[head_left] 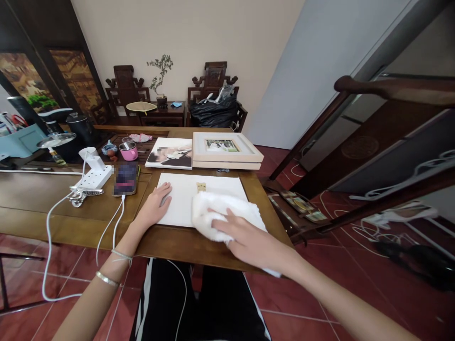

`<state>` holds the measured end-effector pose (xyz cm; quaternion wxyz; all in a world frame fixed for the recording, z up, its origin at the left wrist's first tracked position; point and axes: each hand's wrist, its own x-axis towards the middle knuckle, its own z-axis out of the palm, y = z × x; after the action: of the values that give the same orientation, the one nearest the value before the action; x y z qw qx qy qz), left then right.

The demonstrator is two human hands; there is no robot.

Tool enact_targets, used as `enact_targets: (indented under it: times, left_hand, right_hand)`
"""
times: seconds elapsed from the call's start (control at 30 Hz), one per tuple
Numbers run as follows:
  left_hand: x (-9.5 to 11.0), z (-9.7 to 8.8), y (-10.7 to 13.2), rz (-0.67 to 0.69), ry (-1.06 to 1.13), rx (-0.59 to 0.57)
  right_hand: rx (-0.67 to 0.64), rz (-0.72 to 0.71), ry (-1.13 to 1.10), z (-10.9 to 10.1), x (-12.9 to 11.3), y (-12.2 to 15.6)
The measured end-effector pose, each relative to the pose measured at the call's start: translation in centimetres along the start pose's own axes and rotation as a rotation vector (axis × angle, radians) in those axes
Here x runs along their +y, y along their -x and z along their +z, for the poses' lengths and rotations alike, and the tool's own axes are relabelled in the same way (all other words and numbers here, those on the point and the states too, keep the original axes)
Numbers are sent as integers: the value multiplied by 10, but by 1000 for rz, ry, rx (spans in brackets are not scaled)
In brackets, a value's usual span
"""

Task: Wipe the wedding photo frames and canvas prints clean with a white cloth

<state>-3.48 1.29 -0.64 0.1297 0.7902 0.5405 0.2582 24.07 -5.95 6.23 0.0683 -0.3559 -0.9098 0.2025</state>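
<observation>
A flat white panel [179, 203] lies on the wooden table near its front edge. It has a small tan patch [201, 186] with dark marks on its upper part. My left hand [156, 204] rests flat on the panel's left edge, fingers stretched out and holding nothing. Over the panel's right half, my right hand [241, 232] presses down with a fluffy white cloth [213, 203] bunched under its fingers. The cloth covers the panel's lower right part and hangs toward the table's front edge.
Behind the panel are a photo print [170, 154] and pale stacked picture frames [227, 147]. Leftward on the table [21, 199] are a phone [126, 180] on a cable, a power strip [94, 177] and a pink cup [128, 150]. A wooden chair [362, 113] stands at right.
</observation>
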Motion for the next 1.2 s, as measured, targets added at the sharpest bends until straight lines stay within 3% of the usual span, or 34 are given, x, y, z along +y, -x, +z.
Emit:
enact_targets:
  times: [0.1,0.2,0.4,0.53,0.7,1.0,1.1,1.2]
  left_hand:
    - [0,0,0,4,6,5]
    - [0,0,0,-2,12,3]
    - [0,-1,0,-2,32,11]
    - [-2,0,0,3,38,6]
    - [-3,1,-1,2,24,5]
    - [0,1,-1,-2,12,10]
    - [0,1,-1,-1,12,5]
    - [-1,1,-1,-4,21,3]
  right_hand:
    - [-56,-45,-15,0,-9,11]
    - [-20,-33,-1,3,3,1]
    - [159,39,66,-2,55,-58]
    - [195,69,89,-9,65,-93]
    - [164,62,109,1,45,-94]
    - [-127,-25,26,12,-36,-19]
    - [-140,-63,23,11,-37,-17]
    - [-86,-49,39,9,-18,-34]
